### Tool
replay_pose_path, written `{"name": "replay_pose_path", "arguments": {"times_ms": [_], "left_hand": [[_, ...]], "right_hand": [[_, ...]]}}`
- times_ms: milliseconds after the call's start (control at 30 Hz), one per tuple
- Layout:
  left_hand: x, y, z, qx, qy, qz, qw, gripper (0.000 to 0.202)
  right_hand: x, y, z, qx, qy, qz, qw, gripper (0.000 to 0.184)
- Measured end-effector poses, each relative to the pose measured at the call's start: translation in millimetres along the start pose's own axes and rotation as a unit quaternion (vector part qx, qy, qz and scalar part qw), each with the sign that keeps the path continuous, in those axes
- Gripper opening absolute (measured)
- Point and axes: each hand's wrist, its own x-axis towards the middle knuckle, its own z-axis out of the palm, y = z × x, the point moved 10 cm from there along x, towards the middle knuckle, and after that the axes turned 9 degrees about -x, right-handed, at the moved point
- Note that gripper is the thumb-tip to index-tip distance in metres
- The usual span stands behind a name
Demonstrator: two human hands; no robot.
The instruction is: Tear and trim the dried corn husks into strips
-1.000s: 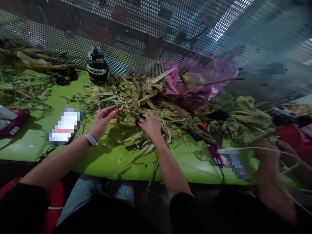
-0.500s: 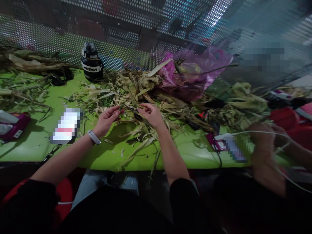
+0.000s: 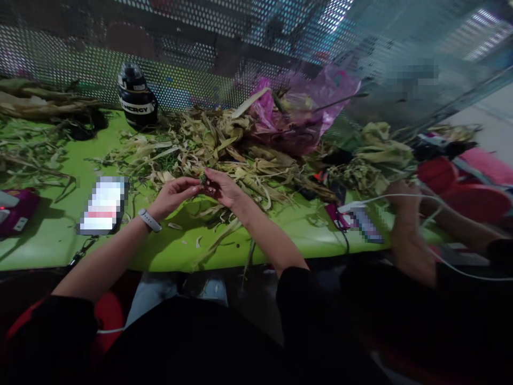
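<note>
My left hand (image 3: pixel 173 195), with a grey watch on its wrist, and my right hand (image 3: pixel 224 188) meet over the green table (image 3: pixel 52 240) at the near edge of a pile of dried leaves and husks (image 3: pixel 224 149). Fingertips of both hands pinch a small green plant piece (image 3: pixel 202 178) between them. Dark scissors seem to lie under my right palm, but I cannot make them out clearly. Cut strips of leaf lie on the table below my hands.
A black bottle (image 3: pixel 135 96) stands at the back by the perforated metal screen. A pink plastic bag (image 3: pixel 304 112) lies behind the pile. A phone (image 3: pixel 105 205) lies at left, a purple object (image 3: pixel 16 211) beyond it. Another person's hand (image 3: pixel 404 203) works at right with a white cable.
My right hand has lifted off the leaf pile and moved left to meet my left hand; both now pinch a small green piece. The view has shifted a little.
</note>
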Motion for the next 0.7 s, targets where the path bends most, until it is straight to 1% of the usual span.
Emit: {"name": "replay_pose_path", "arguments": {"times_ms": [67,133,200,267,400,467,533,600,700], "left_hand": [[1,5,-10.4,0.015,0.034,0.018,0.999,0.035],[3,6,-18.6,0.024,0.052,0.028,0.998,0.037],[5,5,-24.2,0.027,0.057,0.028,0.998,0.036],[6,2,-27.0,0.032,0.051,0.02,0.998,0.034],[8,-6,-23.1,0.042,0.018,-0.023,0.999,0.037],[8,-7,-21.2,0.045,0.015,-0.037,0.998,0.036],[8,-5,-23.0,0.039,0.033,-0.036,0.998,0.037],[8,-1,-28.7,0.024,0.066,-0.022,0.997,0.038],[8,2,-38.3,0.008,0.112,0.0,0.994,0.041]], "right_hand": [[4,-11,-3,-0.021,0.018,-0.027,0.999,0.039],[7,-23,-5,-0.055,0.037,-0.056,0.996,0.044],[7,-34,-5,-0.088,0.048,-0.085,0.991,0.047],[7,-39,-4,-0.104,0.053,-0.104,0.988,0.05],[8,-32,-3,-0.098,0.049,-0.101,0.989,0.053],[8,-28,-4,-0.098,0.043,-0.102,0.989,0.053],[6,-29,-5,-0.117,0.039,-0.109,0.986,0.053],[3,-30,-3,-0.165,0.028,-0.11,0.98,0.051],[-1,-25,9,-0.257,-0.027,-0.093,0.961,0.049]]}}
